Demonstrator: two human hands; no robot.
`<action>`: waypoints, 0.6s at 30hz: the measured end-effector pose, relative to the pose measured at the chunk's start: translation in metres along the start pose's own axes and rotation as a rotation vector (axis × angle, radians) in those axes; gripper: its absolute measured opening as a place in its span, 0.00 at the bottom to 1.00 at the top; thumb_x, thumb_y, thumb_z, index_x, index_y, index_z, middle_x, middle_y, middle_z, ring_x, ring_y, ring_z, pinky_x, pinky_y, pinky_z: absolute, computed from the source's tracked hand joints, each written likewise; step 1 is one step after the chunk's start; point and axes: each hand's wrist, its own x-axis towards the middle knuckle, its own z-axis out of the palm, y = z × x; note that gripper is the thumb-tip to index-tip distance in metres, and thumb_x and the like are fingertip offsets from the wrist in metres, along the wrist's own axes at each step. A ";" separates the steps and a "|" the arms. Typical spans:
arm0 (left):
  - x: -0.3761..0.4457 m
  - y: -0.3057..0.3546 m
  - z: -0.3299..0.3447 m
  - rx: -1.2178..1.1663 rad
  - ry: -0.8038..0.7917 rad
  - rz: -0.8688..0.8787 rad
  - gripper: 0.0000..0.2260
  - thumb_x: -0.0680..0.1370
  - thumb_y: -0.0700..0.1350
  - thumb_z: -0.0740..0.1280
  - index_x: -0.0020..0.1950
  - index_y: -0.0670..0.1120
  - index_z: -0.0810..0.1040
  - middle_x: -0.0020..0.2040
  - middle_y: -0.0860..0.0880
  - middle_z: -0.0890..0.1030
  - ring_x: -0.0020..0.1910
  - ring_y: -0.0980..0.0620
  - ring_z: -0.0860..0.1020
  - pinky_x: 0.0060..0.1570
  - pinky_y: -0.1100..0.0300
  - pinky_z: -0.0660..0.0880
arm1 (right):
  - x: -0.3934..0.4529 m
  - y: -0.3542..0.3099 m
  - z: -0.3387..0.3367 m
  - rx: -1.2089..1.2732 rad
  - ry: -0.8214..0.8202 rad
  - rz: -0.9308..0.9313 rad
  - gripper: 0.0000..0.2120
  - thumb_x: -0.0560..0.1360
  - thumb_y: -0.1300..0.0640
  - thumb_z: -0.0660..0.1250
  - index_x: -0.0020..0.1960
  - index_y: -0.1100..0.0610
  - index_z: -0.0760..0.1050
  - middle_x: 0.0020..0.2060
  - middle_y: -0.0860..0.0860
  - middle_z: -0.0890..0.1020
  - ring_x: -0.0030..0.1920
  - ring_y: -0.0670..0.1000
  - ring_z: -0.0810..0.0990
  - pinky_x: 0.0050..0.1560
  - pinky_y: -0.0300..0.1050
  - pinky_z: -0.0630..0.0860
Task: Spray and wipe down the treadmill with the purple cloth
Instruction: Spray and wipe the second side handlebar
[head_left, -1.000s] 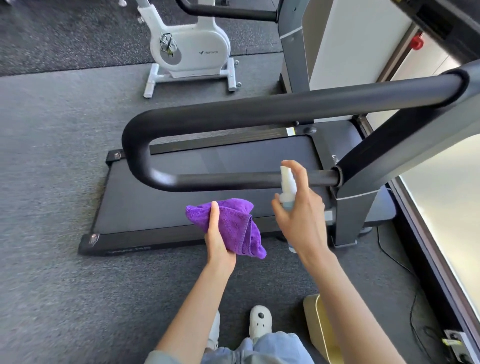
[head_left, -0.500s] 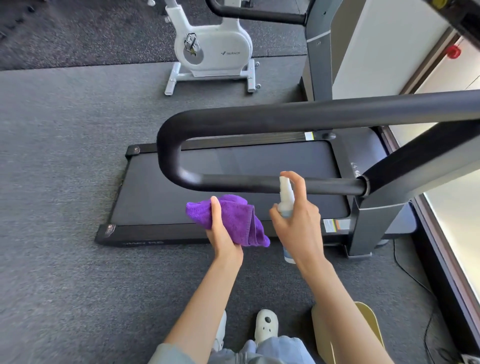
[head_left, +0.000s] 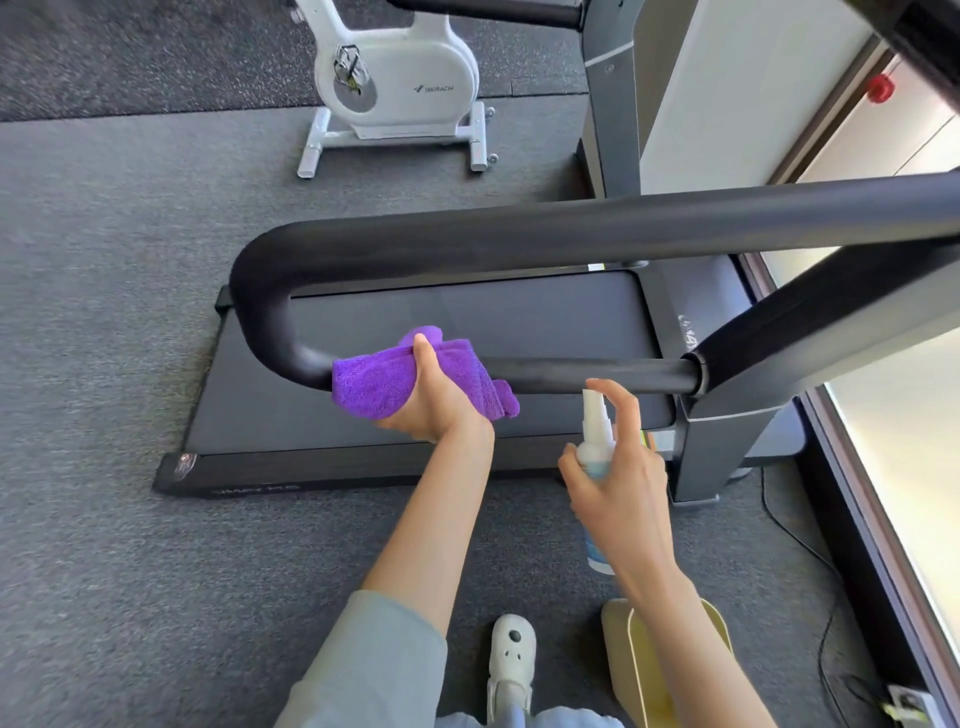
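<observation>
The left hand (head_left: 434, 400) has moved up. Half a second ago it held the purple cloth (head_left: 382, 387) in the air below the handrail (head_left: 587, 375). Now the cloth is pressed on the near bar of that black handrail, close to the bend. The left grip is curled round the cloth, with the thumb on top. So the wiping part looks like it has started, and the bar is the first spot to get cleaned.

The right hand (head_left: 621, 488) has dropped a little and come back toward the person. Its grip is closed round the spray bottle (head_left: 594, 441), with one finger lifted over the top. The bottle sits just below the bar, to the right of the cloth hand. I cannot see any spray coming out.

The treadmill (head_left: 467, 332) belt lies on the floor beyond and below both hands, and looks untouched.

Words to read: the white exercise bike (head_left: 410, 78), far past both hands, says "BERACH" or close to it. Small writing on the treadmill's near edge is too blurry to read. The bottle's label cannot be read either.
</observation>
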 end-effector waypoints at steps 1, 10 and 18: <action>0.000 -0.002 0.001 -0.005 0.007 0.007 0.36 0.64 0.53 0.81 0.67 0.49 0.68 0.56 0.53 0.79 0.50 0.53 0.81 0.53 0.53 0.78 | 0.001 0.003 -0.003 0.002 0.006 -0.004 0.29 0.73 0.64 0.68 0.66 0.42 0.64 0.29 0.44 0.71 0.35 0.43 0.74 0.33 0.31 0.67; -0.049 -0.047 0.012 0.000 -0.122 -0.160 0.32 0.66 0.54 0.79 0.66 0.52 0.69 0.51 0.57 0.79 0.45 0.58 0.79 0.49 0.56 0.75 | 0.002 0.019 -0.026 0.022 0.029 0.026 0.28 0.73 0.65 0.68 0.67 0.44 0.66 0.28 0.46 0.73 0.28 0.51 0.74 0.33 0.51 0.75; -0.095 -0.082 0.008 0.123 -0.280 -0.282 0.35 0.65 0.55 0.79 0.67 0.51 0.68 0.56 0.52 0.79 0.51 0.52 0.80 0.57 0.51 0.77 | -0.010 0.033 -0.049 0.016 0.102 0.068 0.29 0.72 0.66 0.69 0.65 0.42 0.65 0.36 0.43 0.76 0.30 0.57 0.77 0.36 0.60 0.78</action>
